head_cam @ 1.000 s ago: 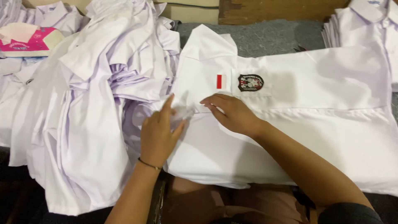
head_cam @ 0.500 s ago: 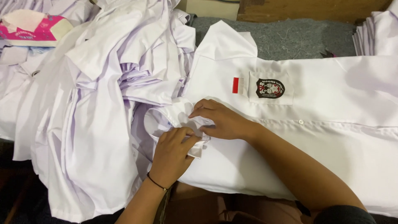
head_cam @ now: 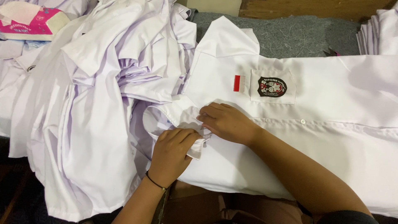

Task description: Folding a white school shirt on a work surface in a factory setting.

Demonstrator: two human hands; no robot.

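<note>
white shirt lies flat on grey felt, collar by shirt pile. left hand pinches collar edge; right hand presses it, fingers curled.

Change since a second ago: the left hand, earlier flat on the white shirt, has closed on its collar and drawn it up, while the right hand has slid to the collar edge, its fingertips now pinching the fabric there.
</note>
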